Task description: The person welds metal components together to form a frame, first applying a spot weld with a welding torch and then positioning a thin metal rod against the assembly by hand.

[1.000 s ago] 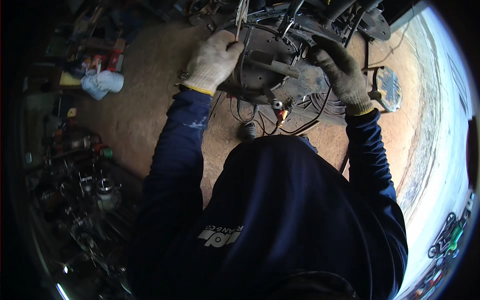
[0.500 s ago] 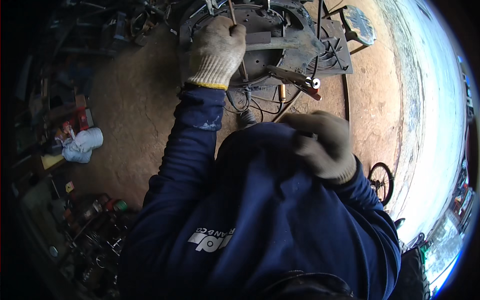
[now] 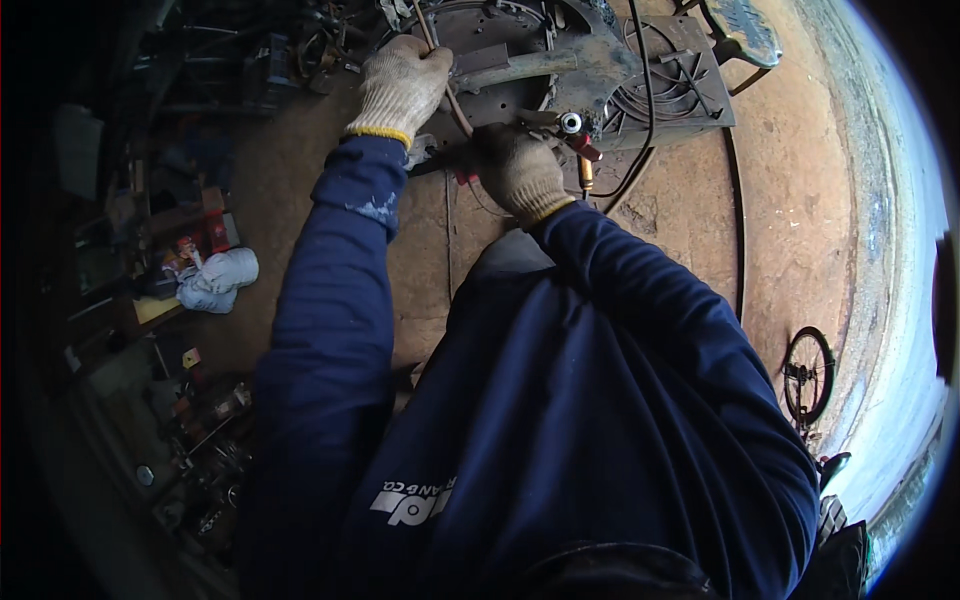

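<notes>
My left hand (image 3: 405,82), in a pale knit work glove with a yellow cuff edge, is closed round a thin metal rod (image 3: 459,112). The rod slants across a dark metal work table (image 3: 480,95) with a curved rim. Beside it, at the table's near edge, my right hand (image 3: 520,175) wears a matching glove. Its fingers are curled and partly hidden, near a dark elongated tool with a small red part. Just right of that hand are a round shiny metal end (image 3: 571,123) and a brass-coloured fitting (image 3: 586,173).
A flat bar (image 3: 515,70) lies across the table. Black cable (image 3: 650,110) hangs at its right. A worn stool (image 3: 742,35) stands at the far right, with a wheel (image 3: 808,375) farther down. White bundles (image 3: 220,280) and cluttered tools line the left side.
My right hand has moved from near my chest forward and left to the table's near edge. My left hand keeps its hold on the rod. The whole view has shifted.
</notes>
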Demonstrator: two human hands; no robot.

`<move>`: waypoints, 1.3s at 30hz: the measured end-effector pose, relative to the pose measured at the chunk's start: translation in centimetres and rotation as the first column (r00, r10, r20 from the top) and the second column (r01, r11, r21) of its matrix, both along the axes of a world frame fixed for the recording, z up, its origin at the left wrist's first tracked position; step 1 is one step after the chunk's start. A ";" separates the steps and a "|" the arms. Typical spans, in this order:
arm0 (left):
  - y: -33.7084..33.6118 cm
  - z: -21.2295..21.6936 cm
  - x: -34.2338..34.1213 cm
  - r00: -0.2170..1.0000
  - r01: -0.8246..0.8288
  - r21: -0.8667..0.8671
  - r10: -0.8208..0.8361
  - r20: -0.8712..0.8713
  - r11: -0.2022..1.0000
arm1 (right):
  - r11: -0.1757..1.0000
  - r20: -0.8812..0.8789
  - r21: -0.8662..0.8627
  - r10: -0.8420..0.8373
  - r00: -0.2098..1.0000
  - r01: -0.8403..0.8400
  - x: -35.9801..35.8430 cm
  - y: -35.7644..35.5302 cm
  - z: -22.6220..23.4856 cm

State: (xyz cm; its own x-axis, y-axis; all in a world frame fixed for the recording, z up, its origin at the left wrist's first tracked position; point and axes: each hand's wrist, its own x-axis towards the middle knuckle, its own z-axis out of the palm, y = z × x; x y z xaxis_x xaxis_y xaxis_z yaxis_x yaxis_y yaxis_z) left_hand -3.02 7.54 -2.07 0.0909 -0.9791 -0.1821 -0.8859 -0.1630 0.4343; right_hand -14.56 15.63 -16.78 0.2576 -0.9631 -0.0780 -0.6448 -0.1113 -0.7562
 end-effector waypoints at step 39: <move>-8.8 -2.4 4.9 -0.263 0.947 -0.079 -0.891 0.370 -0.312 | 0.553 0.173 -0.075 -0.812 0.557 0.830 2.5 11.3 -2.9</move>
State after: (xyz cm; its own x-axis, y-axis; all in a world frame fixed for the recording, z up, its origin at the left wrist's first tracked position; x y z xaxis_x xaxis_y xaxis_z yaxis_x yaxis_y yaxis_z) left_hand 1.84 -1.27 -4.51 -0.9846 0.1649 -0.0572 0.1596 0.9833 0.0869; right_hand -12.07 26.94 -19.63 -0.6530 -0.7563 0.0397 -0.4250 0.3225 -0.8458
